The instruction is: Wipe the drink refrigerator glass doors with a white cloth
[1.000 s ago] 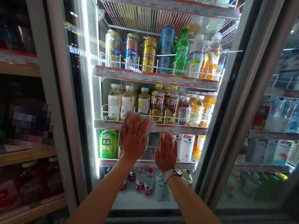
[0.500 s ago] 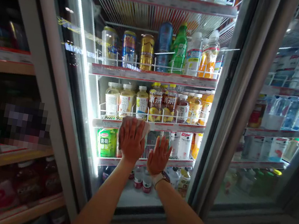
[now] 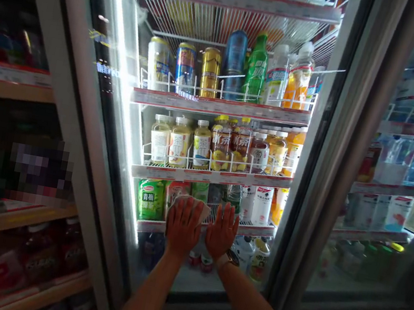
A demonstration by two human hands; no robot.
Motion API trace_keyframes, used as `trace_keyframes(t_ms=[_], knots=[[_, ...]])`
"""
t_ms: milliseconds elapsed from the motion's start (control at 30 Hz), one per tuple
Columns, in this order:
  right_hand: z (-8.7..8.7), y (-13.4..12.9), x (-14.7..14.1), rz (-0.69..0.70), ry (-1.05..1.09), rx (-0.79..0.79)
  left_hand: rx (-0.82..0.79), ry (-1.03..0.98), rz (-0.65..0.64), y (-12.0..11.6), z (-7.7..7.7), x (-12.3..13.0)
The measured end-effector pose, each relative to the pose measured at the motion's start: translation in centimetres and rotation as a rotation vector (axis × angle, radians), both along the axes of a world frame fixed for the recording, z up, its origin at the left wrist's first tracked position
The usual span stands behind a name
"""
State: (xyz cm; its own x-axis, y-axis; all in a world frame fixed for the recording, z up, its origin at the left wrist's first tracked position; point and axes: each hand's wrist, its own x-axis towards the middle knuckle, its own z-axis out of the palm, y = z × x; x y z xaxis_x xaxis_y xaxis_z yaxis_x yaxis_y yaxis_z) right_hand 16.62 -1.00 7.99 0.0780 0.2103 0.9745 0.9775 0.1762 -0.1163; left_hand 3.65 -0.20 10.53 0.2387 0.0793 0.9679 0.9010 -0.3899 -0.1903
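My left hand (image 3: 183,228) lies flat over a pale cloth (image 3: 203,211), pressing it against the glass door (image 3: 195,287) of a lit drinks cooler. The cloth's edge shows above and beside the fingers; the rest is hidden under the palm. Just to the right, my right hand (image 3: 221,233) is open, its palm toward the glass and fingers pointing up, with no object visible in it. A watch (image 3: 232,258) circles the right wrist. Behind the glass, near my hands, are a green pouch (image 3: 150,199) and white cartons (image 3: 261,205).
Bottled teas (image 3: 200,146) and cans (image 3: 209,72) stand on the cooler's upper shelves. A metal door frame (image 3: 356,149) rises on the right, beside another drinks cooler. At left, wooden shelves (image 3: 6,90) hold dark packages and bottles.
Both hands have slid lower along the glass, the left one carrying the cloth down with it. More of the packs behind the cloth shows now. The view has shifted slightly.
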Motion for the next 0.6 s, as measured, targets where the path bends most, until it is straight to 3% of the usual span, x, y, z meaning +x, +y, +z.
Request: trace_keyframes(t_ms=[167,300,400,433,500,600], knots=[[-0.6,0.0,0.1,0.007,0.018,-0.036,0.000,-0.009,-0.004,0.4,-0.4,0.1],[0.8,-0.1,0.3,0.064,0.025,-0.038,-0.001,-0.014,-0.033,0.7,-0.5,0.1],[1.5,-2.3,0.3,0.173,0.062,-0.116,-0.042,-0.028,-0.065,0.7,-0.6,0.0],[0.9,-3.9,0.2,0.229,0.081,-0.173,-0.055,-0.032,-0.072,0.7,-0.6,-0.1],[-1.9,-8.6,-0.2,0.358,0.128,-0.305,-0.077,-0.034,-0.072,0.8,-0.6,-0.1],[-8.5,-18.2,-1.7,0.479,0.203,-0.383,-0.064,-0.021,-0.065,0.8,-0.5,0.0]])
